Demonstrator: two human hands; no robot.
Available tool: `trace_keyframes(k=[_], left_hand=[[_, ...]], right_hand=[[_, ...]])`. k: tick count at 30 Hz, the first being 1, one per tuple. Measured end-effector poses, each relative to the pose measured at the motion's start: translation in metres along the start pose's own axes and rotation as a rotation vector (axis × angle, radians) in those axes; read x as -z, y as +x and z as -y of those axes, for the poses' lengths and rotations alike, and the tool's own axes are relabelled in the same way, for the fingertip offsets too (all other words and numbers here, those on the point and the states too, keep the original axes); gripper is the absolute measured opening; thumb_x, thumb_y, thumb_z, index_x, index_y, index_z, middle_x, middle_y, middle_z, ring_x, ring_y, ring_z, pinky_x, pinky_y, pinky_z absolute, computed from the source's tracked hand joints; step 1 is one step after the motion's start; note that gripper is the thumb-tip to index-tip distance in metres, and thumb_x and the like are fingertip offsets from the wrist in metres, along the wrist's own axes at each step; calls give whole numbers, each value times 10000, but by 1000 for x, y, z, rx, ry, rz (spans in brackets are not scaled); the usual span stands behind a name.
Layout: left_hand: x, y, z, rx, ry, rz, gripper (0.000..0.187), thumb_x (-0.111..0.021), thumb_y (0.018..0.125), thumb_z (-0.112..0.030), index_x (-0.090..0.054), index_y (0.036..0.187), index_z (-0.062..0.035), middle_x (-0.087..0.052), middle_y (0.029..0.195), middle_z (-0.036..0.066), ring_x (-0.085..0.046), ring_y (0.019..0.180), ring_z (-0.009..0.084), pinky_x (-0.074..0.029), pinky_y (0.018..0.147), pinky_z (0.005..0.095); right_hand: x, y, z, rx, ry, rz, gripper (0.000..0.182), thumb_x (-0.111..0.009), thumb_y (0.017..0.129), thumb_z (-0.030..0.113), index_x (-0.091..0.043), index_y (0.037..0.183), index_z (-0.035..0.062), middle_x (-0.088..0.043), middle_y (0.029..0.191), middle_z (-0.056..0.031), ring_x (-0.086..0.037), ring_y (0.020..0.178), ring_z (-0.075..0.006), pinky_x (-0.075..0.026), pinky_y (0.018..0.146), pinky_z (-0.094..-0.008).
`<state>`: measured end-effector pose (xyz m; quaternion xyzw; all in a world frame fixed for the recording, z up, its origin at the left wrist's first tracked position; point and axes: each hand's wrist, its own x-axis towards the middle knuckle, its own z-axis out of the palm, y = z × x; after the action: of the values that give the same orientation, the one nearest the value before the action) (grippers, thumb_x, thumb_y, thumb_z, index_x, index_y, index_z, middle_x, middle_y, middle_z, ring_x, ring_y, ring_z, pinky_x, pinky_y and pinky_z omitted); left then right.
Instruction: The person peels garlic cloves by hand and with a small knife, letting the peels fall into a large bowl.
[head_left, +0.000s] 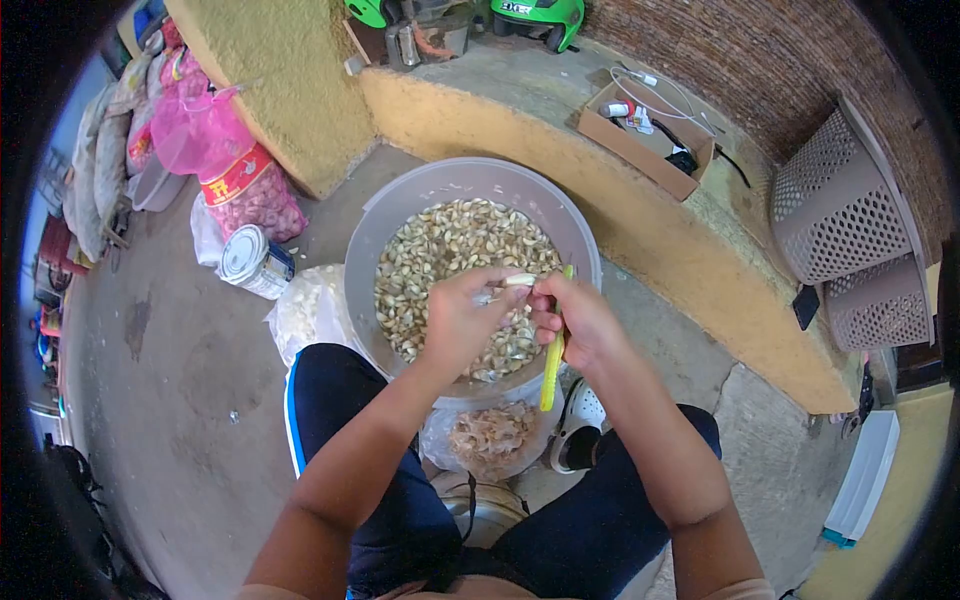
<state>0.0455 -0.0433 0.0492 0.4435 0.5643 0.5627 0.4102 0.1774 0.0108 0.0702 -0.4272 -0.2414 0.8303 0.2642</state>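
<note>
Over a large grey tub (365, 235) full of garlic cloves (470, 235) in liquid, my two hands meet. My left hand (465, 310) pinches a pale peeled clove (519, 281) between thumb and finger. Touching the clove's right end are the fingertips of my right hand (575, 320), which also holds a yellow-green knife (552, 370), its handle pointing down toward me. A clear bag of papery skins (492, 440) lies below the tub, between my legs. Left of the tub stands a bag of whitish cloves (315, 310).
A can (256, 262) and a pink net bag of garlic (255, 200) stand at the left. Behind the tub runs a yellow ledge (480, 115) bearing a cardboard box (645, 150). Perforated grey baskets (845, 210) are at the right. A white clog (580, 420) is near the tub.
</note>
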Motion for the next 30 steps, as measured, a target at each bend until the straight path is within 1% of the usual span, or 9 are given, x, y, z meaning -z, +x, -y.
trace_keyframes(k=[3,6,9,12,15,18,21,27,30], left_hand=[[11,8,-15,133,-3,141,197,-604,760,-48,-580,943,19,-600,819,71,-582,643,108,-502,493,213],[15,11,-21,183,-184,142,202,-600,766,-59,-564,947,23,-596,798,68,-577,608,112,-499,476,212],[20,13,-15,160,-174,199,190,-602,763,-55,-566,927,33,-597,790,79,-580,612,120,-501,476,214],[24,12,-15,161,-68,278,180,-605,759,-49,-567,912,40,-597,786,91,-581,636,122,-502,477,214],[24,13,-11,115,-61,322,165,-605,757,-37,-570,899,40,-601,787,91,-585,668,122,-503,481,215],[24,13,-15,190,-100,318,158,-608,755,-36,-575,891,36,-603,795,89,-585,683,118,-507,493,214],[23,12,-14,169,-49,286,147,-617,752,-46,-581,870,34,-604,801,86,-585,694,112,-511,508,215],[20,10,-15,108,15,237,117,-617,752,-42,-582,827,41,-601,784,81,-585,660,111,-520,529,222],[17,8,-13,76,-1,197,115,-627,752,-69,-599,801,31,-590,673,45,-552,566,63,-455,481,194]], right_hand=[[-7,-14,7,212,-291,-43,94,-548,743,108,-504,716,29,-465,565,-20,-409,405,-83,-340,366,-240],[2,-17,13,217,-545,71,106,-565,775,106,-506,805,23,-500,658,-33,-422,422,-66,-355,392,-223],[-3,-28,16,462,-793,-81,118,-596,738,107,-548,806,24,-544,668,-60,-524,516,-125,-410,453,-258],[2,-22,11,955,-1060,-58,155,-625,704,87,-559,828,22,-563,736,-87,-563,641,-195,-439,569,-286],[-2,-27,8,1036,-1187,-41,187,-640,669,64,-567,837,25,-566,802,-115,-562,751,-262,-437,656,-314],[-3,-25,4,1091,-1191,-79,211,-652,641,44,-568,833,30,-568,800,-115,-564,744,-282,-444,647,-326],[2,-20,2,1156,-1240,-48,241,-664,612,35,-559,828,28,-565,801,-103,-566,739,-278,-451,639,-333],[-1,-20,1,1148,-1428,-91,296,-693,585,82,-524,824,43,-532,807,-84,-566,690,-261,-462,569,-343],[0,-15,-1,1203,-1495,-117,336,-704,576,115,-503,838,59,-510,809,-79,-560,655,-257,-462,542,-346]])
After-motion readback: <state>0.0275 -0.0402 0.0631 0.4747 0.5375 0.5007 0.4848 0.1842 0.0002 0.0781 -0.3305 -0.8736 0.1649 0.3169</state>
